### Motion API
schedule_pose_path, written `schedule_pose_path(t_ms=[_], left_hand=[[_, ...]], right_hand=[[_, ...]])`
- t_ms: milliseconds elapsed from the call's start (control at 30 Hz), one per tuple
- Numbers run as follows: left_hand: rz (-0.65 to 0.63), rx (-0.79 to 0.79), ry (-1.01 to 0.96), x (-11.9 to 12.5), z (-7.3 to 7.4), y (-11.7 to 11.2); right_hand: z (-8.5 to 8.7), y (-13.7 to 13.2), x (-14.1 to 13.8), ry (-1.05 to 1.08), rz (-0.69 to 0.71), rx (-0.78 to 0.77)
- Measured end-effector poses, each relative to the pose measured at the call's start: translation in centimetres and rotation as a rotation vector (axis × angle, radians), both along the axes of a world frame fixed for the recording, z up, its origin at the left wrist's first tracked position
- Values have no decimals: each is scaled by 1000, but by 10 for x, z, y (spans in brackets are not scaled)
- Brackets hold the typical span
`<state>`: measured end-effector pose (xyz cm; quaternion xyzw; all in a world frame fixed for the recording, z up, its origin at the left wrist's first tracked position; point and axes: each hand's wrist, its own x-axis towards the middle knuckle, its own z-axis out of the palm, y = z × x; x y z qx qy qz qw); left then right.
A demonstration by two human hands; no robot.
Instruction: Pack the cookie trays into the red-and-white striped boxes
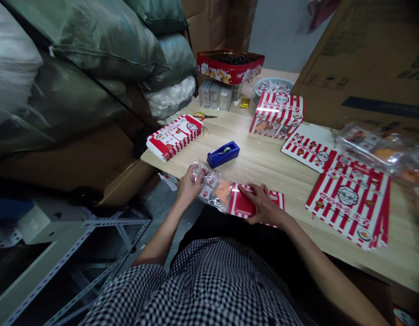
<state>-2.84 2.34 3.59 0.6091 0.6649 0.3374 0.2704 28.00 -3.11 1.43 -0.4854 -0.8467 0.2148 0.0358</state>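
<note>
My left hand (189, 184) pinches the left end of a clear plastic packet (214, 189) with orange and small white pieces inside. The packet lies at the table's front edge, its right end against a red-and-white striped card (237, 202). On that card rests my right hand (261, 202), fingers spread and flat, pressing it down. Just behind the packet stands a blue tape dispenser (223, 154) with a roll in it. A stack of folded striped cards (175, 136) sits to the left.
Striped cards (348, 199) are fanned at the right, beside more filled clear packets (382, 147). Yellow-handled scissors (204, 116) lie behind the stack. Farther back are clear boxes (215, 96), a red tin (229, 72) and a bowl (273, 84). A large carton (365, 68) leans at the right.
</note>
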Motion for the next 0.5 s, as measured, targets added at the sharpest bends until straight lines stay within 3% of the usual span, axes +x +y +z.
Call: schedule_pose_path(t_ms=[167,233,367,500], left_hand=[[-209,-365,-599,-12,-7,-3],[-240,-408,-658,-14,-12,-6],[-162,-166,-418,-12,-12,-7],[-106,-24,-75,-1,7,-11]], right_hand=[[-2,-2,0,5,-17,20],[-2,-2,0,3,-20,21],[-3,-2,-1,-10,-17,16],[-7,-2,-4,-14,-54,25]])
